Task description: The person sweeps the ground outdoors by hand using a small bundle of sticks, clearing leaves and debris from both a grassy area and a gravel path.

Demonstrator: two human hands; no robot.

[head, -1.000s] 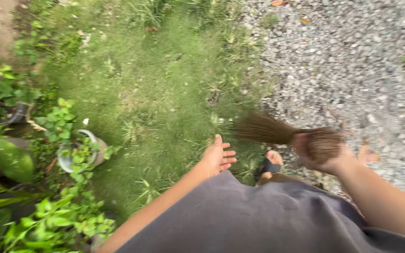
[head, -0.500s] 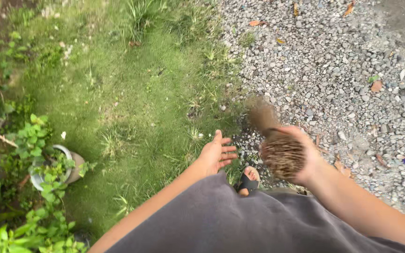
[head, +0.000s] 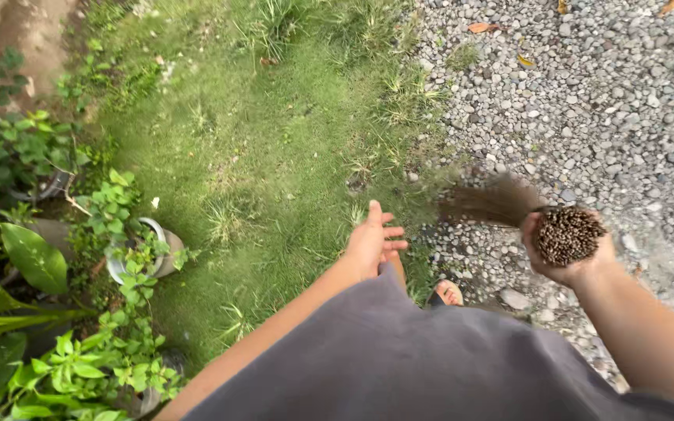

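Note:
My right hand grips the butt end of a brown stick broom. Its bristles are blurred and point left over the grey gravel, near the grass edge. My left hand hangs free with fingers spread, holding nothing, above the grass. A foot in a black sandal shows below, between the hands. My grey shirt fills the bottom of the view.
Leafy green plants and a tipped grey pot line the left side. Dry leaves lie scattered on the gravel. Bare soil shows at the top left.
The broom has swung from pointing up and away to pointing left, and my right hand has shifted to the right. The view has tilted. My left hand stays open.

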